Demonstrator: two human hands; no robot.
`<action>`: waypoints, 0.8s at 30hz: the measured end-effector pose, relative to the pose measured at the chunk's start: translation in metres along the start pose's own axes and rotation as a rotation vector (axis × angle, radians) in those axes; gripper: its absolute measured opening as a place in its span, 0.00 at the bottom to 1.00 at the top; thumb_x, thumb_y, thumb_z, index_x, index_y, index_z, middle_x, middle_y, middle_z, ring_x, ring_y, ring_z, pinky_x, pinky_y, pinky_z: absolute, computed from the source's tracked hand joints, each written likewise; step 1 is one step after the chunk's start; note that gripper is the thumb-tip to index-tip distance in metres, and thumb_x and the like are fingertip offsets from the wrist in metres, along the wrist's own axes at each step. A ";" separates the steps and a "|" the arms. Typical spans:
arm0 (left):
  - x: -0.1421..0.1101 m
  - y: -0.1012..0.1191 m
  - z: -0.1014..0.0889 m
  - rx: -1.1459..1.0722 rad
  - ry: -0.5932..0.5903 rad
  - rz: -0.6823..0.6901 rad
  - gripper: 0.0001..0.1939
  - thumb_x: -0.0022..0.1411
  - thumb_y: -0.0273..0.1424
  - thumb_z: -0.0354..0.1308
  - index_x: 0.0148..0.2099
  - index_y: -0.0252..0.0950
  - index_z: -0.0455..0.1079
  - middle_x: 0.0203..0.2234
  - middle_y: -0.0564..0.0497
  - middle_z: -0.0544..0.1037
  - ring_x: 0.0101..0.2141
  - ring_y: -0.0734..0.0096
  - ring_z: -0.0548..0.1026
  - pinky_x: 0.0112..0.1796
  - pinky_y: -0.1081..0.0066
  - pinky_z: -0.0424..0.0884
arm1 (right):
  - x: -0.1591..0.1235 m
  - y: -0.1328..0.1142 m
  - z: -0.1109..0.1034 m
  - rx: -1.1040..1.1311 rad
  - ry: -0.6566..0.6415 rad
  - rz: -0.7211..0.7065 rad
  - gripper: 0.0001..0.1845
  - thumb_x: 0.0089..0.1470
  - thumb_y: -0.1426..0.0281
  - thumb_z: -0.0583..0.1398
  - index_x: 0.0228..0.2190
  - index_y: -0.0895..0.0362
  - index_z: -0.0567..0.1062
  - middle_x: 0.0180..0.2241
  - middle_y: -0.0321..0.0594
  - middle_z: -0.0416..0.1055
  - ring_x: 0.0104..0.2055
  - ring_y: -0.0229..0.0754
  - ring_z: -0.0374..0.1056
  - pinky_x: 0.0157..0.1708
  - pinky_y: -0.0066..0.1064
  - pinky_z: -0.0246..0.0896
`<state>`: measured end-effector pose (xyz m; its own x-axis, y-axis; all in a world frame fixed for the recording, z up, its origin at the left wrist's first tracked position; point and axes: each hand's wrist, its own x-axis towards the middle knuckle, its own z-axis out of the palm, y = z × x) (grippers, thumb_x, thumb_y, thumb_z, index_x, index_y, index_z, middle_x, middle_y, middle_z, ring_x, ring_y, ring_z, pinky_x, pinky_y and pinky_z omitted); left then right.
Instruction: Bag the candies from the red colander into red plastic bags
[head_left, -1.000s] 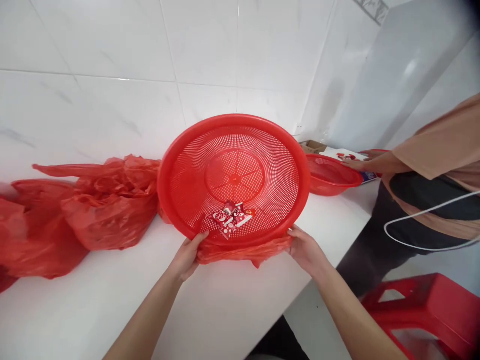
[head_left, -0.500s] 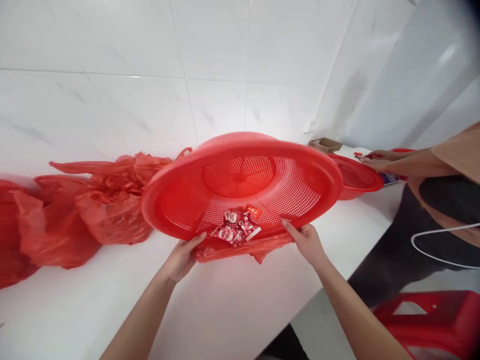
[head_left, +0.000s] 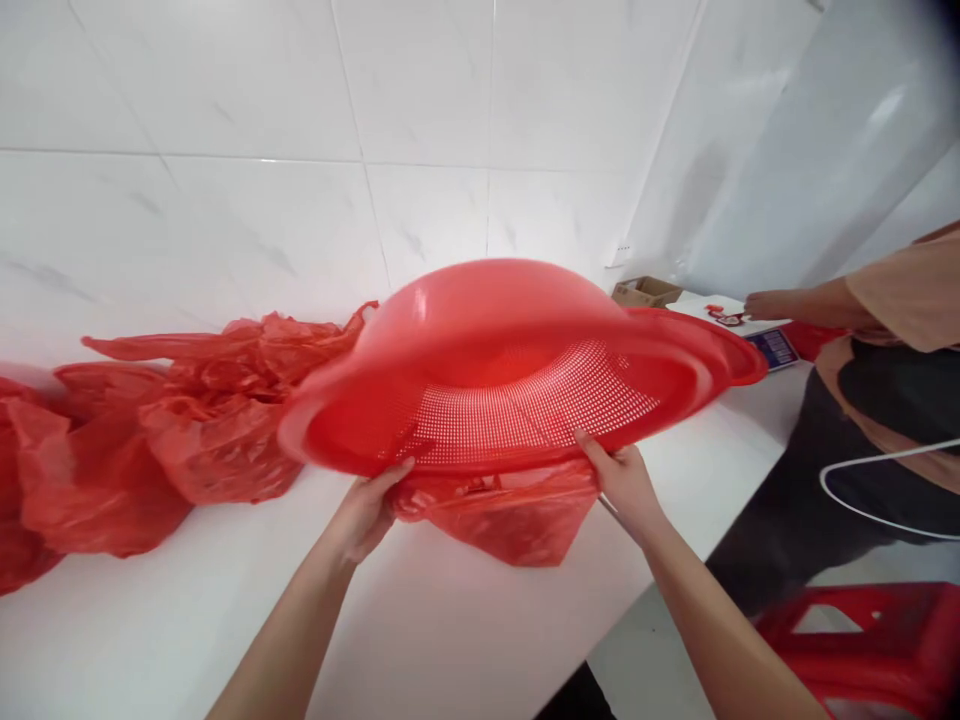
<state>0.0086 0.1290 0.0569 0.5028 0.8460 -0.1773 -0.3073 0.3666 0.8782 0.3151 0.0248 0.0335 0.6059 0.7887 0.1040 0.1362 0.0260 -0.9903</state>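
A red plastic colander (head_left: 517,410) is tipped steeply towards me, its perforated inside facing me and no packets showing in it. My left hand (head_left: 371,508) grips the near rim on the left, thumb over the edge. On the right, my right hand (head_left: 622,480) clasps the same rim, thumb inside. Below the rim, between both hands, hangs a thin red plastic bag (head_left: 517,515); its mouth lies along the colander's edge. Small dark shapes show at the bag's mouth, too unclear to name. The fingers under the rim are hidden.
Several filled red plastic bags (head_left: 225,440) stand along the wall at left on the white table (head_left: 420,630). Behind at right are a second red basin (head_left: 739,350), a cardboard box (head_left: 645,291) and a co-worker's arm (head_left: 810,303). A red stool (head_left: 862,640) stands lower right.
The colander has tipped further towards me. The wrapped packets at its near side have slid out of it, and the bag below hangs lower and fuller. Both hands keep their hold.
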 end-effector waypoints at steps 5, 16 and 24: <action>-0.004 0.001 0.031 0.043 -0.151 -0.019 0.31 0.60 0.31 0.61 0.64 0.46 0.58 0.58 0.45 0.70 0.50 0.59 0.75 0.47 0.66 0.73 | -0.011 0.007 -0.017 0.236 -0.023 0.274 0.18 0.49 0.56 0.63 0.28 0.60 0.79 0.28 0.43 0.79 0.29 0.49 0.75 0.29 0.33 0.69; -0.006 -0.008 0.049 0.138 -0.094 -0.151 0.43 0.60 0.37 0.61 0.69 0.57 0.38 0.63 0.47 0.63 0.48 0.63 0.76 0.49 0.66 0.69 | 0.037 -0.003 -0.040 0.001 -0.406 0.167 0.26 0.55 0.49 0.57 0.43 0.55 0.79 0.39 0.45 0.78 0.44 0.48 0.73 0.48 0.39 0.66; -0.029 -0.017 0.030 0.159 0.002 -0.186 0.41 0.59 0.40 0.60 0.69 0.55 0.44 0.63 0.46 0.63 0.57 0.57 0.68 0.54 0.60 0.65 | 0.152 0.007 -0.139 -0.349 0.406 0.225 0.31 0.60 0.52 0.50 0.57 0.59 0.59 0.51 0.63 0.66 0.29 0.40 0.73 0.27 0.32 0.69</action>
<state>0.0237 0.0864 0.0604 0.5372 0.7703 -0.3436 -0.0779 0.4510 0.8891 0.5167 0.0596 0.0547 0.8927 0.4505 -0.0103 0.1780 -0.3735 -0.9104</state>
